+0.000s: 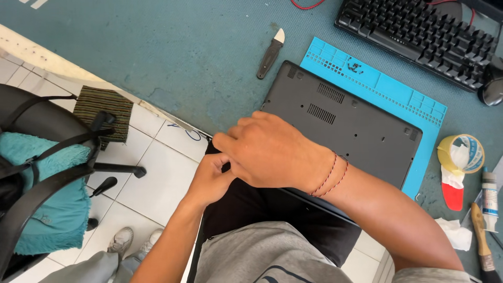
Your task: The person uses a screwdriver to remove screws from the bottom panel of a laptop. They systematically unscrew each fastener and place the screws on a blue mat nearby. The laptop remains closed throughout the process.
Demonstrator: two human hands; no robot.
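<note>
A dark grey laptop (356,126) lies bottom-up on a blue work mat (387,86), its near left corner overhanging the table edge. My right hand (272,152) rests over that corner with the fingers curled down around it; a red thread band circles the wrist. Just below, my left hand (209,178) pinches the same corner from underneath. The corner itself is hidden by both hands. A few small dark screws (355,66) lie on the mat's far compartments.
A black pry tool with a white tip (270,55) lies on the teal table beyond the laptop. A black keyboard (419,36) and mouse (492,84) sit far right. Tape roll (461,154), tube (490,202), brush (482,236) and tissue (455,233) are at right. An office chair (47,173) stands at left.
</note>
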